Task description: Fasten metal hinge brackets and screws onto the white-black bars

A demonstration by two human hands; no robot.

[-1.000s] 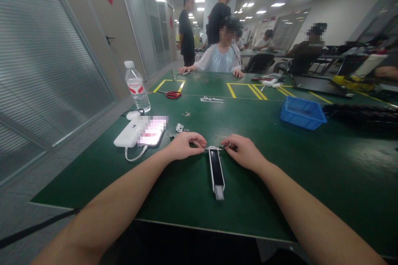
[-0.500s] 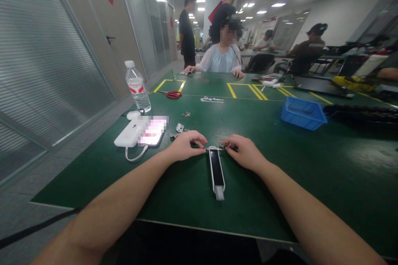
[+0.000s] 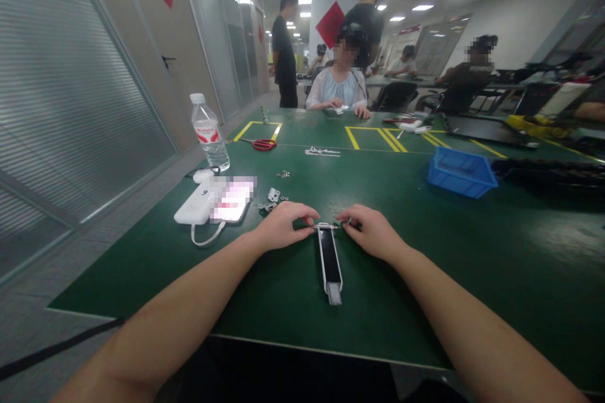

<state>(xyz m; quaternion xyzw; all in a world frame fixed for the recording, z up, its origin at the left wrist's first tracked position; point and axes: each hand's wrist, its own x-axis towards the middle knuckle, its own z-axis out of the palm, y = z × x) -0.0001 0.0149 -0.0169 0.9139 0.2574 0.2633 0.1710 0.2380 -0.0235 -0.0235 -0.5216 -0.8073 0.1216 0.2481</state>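
Since last frame my left hand (image 3: 283, 227) edged inward, right hand (image 3: 373, 230) unmoved | both grips pinched narrow on the pin (image 3: 326, 226) lying crosswise between them | bar (image 3: 329, 258) runs lengthwise toward me on the worktop (image 3: 425, 252)

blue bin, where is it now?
Head view, right side of the green table: the blue bin sits beyond the right hand, just in front of a yellow tape line.
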